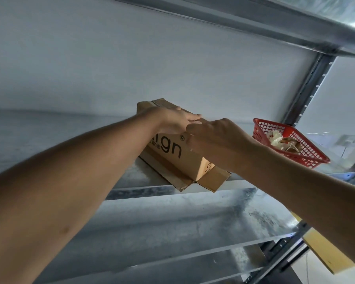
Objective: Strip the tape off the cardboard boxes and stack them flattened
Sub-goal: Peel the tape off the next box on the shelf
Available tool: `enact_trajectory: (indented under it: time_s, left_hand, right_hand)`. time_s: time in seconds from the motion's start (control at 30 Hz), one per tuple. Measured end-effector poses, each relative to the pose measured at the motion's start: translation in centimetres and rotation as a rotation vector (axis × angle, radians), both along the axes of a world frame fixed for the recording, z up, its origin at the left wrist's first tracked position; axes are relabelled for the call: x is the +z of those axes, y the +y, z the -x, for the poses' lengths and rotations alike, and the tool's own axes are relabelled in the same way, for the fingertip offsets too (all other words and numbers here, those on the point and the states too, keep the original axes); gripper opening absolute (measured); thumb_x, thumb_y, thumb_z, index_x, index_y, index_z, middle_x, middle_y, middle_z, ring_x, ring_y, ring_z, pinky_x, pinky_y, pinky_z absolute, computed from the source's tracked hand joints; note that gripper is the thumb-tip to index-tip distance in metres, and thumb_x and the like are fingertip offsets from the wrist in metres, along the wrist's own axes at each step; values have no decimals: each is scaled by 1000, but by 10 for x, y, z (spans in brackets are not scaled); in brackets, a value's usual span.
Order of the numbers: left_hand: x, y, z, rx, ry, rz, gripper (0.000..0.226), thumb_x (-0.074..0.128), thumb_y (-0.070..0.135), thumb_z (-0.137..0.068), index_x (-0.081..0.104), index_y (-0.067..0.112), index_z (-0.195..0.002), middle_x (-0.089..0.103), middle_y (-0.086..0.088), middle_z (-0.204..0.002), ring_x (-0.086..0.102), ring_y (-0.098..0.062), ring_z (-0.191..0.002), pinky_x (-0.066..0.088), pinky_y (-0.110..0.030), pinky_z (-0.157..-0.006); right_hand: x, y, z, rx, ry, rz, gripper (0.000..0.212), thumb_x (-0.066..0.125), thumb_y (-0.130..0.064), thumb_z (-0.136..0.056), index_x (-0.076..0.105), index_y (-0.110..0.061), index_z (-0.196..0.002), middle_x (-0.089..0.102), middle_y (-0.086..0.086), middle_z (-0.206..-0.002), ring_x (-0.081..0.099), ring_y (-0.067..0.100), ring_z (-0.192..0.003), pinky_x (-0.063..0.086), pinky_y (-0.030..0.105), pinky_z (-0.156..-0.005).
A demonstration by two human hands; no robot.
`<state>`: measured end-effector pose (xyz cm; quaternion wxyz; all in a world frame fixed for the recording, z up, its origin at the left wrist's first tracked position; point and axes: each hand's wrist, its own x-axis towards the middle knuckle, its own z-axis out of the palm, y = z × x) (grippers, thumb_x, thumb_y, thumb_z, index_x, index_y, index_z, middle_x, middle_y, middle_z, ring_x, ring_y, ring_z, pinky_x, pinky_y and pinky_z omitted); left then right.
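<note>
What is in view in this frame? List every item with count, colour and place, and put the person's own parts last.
cardboard box: one, brown with black print, on the metal shelf, bottom flaps splayed open at its near end
tape: one strip, brownish, across the box's far top end
basket: one, red mesh plastic, on the same shelf to the right of the box
crumpled scraps: a small heap, clear and brown, inside the basket; what they are is unclear
metal shelf: one, grey, under the box; more shelf levels show below
upright post: one, grey and perforated, far right
left hand: one, palm down on the box top
right hand: one, on the box's near top edge, fingertips hidden
</note>
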<state>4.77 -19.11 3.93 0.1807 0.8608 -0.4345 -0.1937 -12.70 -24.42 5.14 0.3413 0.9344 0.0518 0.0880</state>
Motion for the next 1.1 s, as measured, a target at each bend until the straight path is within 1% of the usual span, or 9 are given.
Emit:
enact_trajectory:
  time_s: [0.13, 0.2, 0.3, 0.4, 0.5, 0.63, 0.73, 0.83, 1.1]
  left_hand:
    - [-1, -5, -2, 5, -18, -5, 66, 54, 60, -100, 20, 55, -157, -13, -2, -173, -7, -31, -159, 3, -56, -127]
    - [-2, -8, -1, 26, -12, 23, 55, 47, 50, -106, 24, 58, -155, -16, -2, -172, -8, -33, -159, 2, -55, -127]
    - [-6, -10, -2, 18, 25, 46, 52, 42, 43, -107, 26, 58, -155, -17, -1, -172, -11, -33, -158, 1, -58, -127]
    - [-6, -6, -1, 23, 26, 57, 52, 39, 47, -106, 26, 58, -155, -16, 0, -172, -11, -34, -158, -1, -59, -127]
    - [-3, -5, 0, -24, -78, 57, 55, 39, 51, -107, 29, 43, -160, 3, -8, -173, 5, -31, -159, 6, -49, -127]
    - [-6, -1, -3, -12, -64, 35, 57, 36, 73, -99, 22, 64, -153, -11, 0, -173, -3, -35, -159, 3, -61, -125]
    - [-8, -2, -4, 2, -113, 29, 56, 34, 77, -96, 21, 68, -150, -11, 2, -173, -1, -34, -159, 6, -61, -124]
    - [-8, -3, -4, 4, -129, 15, 56, 33, 77, -96, 20, 68, -150, -10, 2, -173, -1, -35, -159, 7, -61, -124]
    - [-8, -5, -4, -31, -173, 20, 58, 30, 79, -97, 21, 65, -152, -4, -1, -173, 2, -39, -158, 10, -61, -125]
  right_hand:
    - [-9, 1, 2, 22, -13, 80, 33, 43, -6, -107, 53, -9, -138, 52, 14, -137, 65, 24, -100, 53, 32, -72]
    - [-16, -5, 10, 6, -85, 100, 29, 53, -9, -102, 63, -13, -129, 61, 9, -121, 67, 16, -79, 52, 27, -57]
    - [-22, -14, 11, 100, -263, -116, 26, 66, -1, -84, 78, -15, -103, 68, 5, -91, 61, 16, -55, 43, 26, -41]
    - [-28, -19, 6, 31, -409, -348, 16, 64, -9, -93, 73, -17, -104, 69, 1, -97, 63, 24, -63, 42, 29, -49]
    - [-30, -28, 9, 42, -549, -677, 8, 61, -17, -99, 69, -19, -98, 71, -7, -92, 67, 25, -73, 51, 36, -60]
    - [-38, -45, 11, -11, -644, -1042, 6, 64, -12, -98, 68, -16, -95, 67, -29, -73, 68, -2, -78, 47, 12, -65]
    - [-39, -53, 11, -55, -687, -1498, 7, 59, -8, -102, 64, -6, -98, 77, -2, -87, 76, 14, -87, 62, 32, -82]
    - [-39, -54, 9, -40, -773, -1778, 8, 57, 0, -102, 62, 6, -100, 75, 17, -91, 77, 22, -86, 64, 29, -76]
    - [-35, -63, 5, -89, -1001, -2344, 13, 55, -5, -105, 63, 4, -101, 70, 12, -88, 74, 24, -83, 64, 38, -84]
